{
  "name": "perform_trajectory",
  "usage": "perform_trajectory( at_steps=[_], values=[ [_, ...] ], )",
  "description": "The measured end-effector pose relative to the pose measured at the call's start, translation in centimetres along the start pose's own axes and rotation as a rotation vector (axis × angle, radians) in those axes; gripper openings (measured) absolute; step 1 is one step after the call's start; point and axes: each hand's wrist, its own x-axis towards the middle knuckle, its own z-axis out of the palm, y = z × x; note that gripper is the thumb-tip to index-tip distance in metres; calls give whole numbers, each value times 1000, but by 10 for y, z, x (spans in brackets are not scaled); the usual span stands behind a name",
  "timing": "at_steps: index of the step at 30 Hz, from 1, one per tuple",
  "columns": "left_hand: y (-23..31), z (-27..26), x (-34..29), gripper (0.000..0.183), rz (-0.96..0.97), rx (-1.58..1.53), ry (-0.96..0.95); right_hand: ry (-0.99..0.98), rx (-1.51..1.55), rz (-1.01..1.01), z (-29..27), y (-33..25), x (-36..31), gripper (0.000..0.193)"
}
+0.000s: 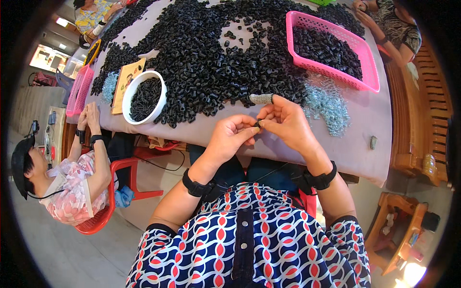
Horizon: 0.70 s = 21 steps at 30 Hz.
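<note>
My left hand [234, 134] and my right hand [286, 119] meet above the table's near edge. Between their pinched fingertips is a small black piece [258, 123], partly covered by the fingers. A grey knitted finger cover [261, 99] sits on one finger of my right hand. Just beyond my hands spreads a large heap of short black tube-like pieces [230, 72]. To the right of my right hand lies a pile of small clear bluish pieces [328, 106].
A pink basket [374, 72] of black pieces stands at the right. On the left are a white bowl [163, 102] with thin black parts, a yellow booklet [126, 84] and another pink basket [80, 91]. A seated person [77, 185] is at the left, others farther off.
</note>
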Motion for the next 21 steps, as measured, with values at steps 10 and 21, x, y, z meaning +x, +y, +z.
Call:
perform_trajectory(
  at_steps=[10, 21],
  values=[
    [-5, 3, 7, 15, 43, -109, 13, 158, -263, -72, 11, 0, 0, 15],
    [-2, -1, 9, 14, 77, -173, 18, 226, -517, -217, 20, -4, 1, 12]
  ],
)
